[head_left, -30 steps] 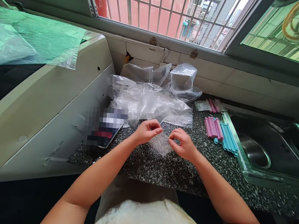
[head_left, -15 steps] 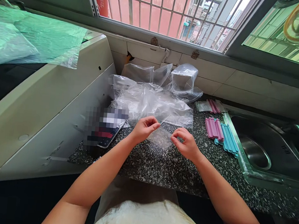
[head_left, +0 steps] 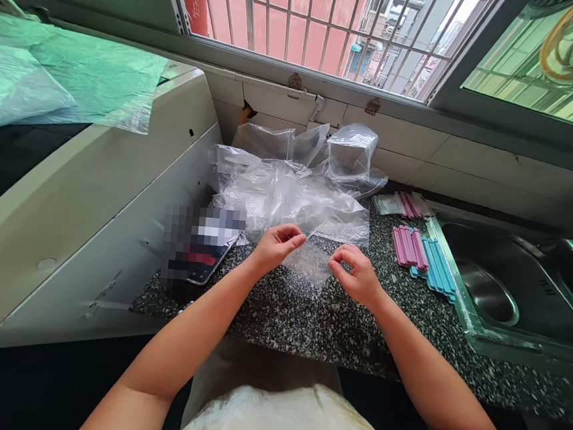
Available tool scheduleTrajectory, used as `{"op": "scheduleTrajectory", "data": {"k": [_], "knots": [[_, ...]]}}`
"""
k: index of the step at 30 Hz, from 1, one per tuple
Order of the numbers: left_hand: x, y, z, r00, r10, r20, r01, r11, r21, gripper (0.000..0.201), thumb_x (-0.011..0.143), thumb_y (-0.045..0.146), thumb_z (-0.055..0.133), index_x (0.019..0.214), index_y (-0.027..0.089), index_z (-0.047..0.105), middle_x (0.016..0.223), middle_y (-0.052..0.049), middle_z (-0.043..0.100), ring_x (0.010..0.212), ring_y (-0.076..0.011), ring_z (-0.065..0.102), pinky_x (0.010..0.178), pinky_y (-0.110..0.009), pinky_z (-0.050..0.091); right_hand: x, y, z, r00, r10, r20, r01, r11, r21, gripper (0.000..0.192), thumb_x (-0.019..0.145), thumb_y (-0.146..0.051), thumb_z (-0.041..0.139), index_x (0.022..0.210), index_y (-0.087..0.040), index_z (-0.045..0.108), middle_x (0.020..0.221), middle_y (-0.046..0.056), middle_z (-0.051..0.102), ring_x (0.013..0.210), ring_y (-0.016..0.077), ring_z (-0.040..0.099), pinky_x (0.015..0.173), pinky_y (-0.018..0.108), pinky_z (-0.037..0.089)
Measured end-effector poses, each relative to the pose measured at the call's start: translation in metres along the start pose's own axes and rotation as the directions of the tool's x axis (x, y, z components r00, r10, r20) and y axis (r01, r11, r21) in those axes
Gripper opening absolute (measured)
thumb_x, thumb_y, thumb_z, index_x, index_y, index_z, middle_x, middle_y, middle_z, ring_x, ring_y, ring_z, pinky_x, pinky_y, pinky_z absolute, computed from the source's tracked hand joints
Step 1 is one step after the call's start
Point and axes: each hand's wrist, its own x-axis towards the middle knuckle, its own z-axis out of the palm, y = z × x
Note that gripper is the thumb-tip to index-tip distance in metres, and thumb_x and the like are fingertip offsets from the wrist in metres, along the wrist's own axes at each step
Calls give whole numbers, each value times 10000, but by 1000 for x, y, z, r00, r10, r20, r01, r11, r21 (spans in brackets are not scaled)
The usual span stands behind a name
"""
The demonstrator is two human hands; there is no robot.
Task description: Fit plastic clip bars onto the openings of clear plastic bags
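Fingertips of left hand [head_left: 274,246] and right hand [head_left: 356,274] pinch the small bag [head_left: 308,264] by its top corners, just above the counter [head_left: 307,317]. Thin, limp, slippery; likely best gripped at edges. Bag pile [head_left: 288,192] behind, sticks [head_left: 423,254] right.

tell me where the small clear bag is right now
In the head view the small clear bag sits mid-frame over the speckled counter, pinched between the left hand and right hand, just in front of the plastic pile.

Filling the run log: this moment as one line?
left hand: pinching small clear bag | right hand: pinching same bag | counter
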Motion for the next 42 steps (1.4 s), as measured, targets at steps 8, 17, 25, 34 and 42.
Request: {"op": "scheduleTrajectory", "data": {"k": [8, 17, 25, 34, 42], "knots": [[0, 1, 0, 996, -72, 52, 70, 997, 42, 331, 663, 464, 654, 642, 157, 533, 583, 29, 466, 559, -85, 402, 524, -219, 337, 1, 2, -5, 999, -1, -42, 1, 1000, -2, 175, 825, -189, 515, 651, -206, 501, 684, 15, 556, 704, 163, 501, 709, 326, 395], [0, 0, 0, 993, -67, 93, 60, 995, 81, 301, 685, 429, 635, 609, 144, 576, 565, 19, 509, 566, -92, 432, 549, -230, 363, 2, 4, -6, 997, 12, -72, -13, 1000, -13, 183, 821, -194, 513, 640, -210, 487, 672, 12, 551, 705, 163, 504, 702, 318, 394], [-1, 2, 2, 999, -27, 41, 22, 994, 107, 285, 704, 408, 627, 577, 154, 607, 556, 7, 524, 570, -103, 439, 562, -243, 368, 3, 2, -9, 996, 32, -84, -33, 999, -16, 191, 819, -212, 513, 629, -212, 490, 661, 17, 549, 700, 171, 503, 686, 320, 398], [-1, 4, 1, 1000, -18, -7, 18, 999, 44, 300, 691, 429, 634, 567, 157, 606, 542, 18, 491, 539, -90, 391, 539, -243, 338, 3, 4, -8, 991, 109, -73, -99, 987, 124, 165, 806, -318, 559, 686, -205, 559, 693, 20, 575, 705, 161, 526, 675, 306, 418], [-1, 2, 1, 998, -12, -58, 12, 1000, 0, 326, 675, 467, 656, 586, 155, 619, 558, 11, 516, 547, -93, 410, 538, -245, 342, 3, 4, -2, 974, 224, 23, -222, 935, 278, 204, 774, -337, 587, 642, -184, 557, 643, 1, 550, 634, 129, 514, 619, 270, 424]]}}
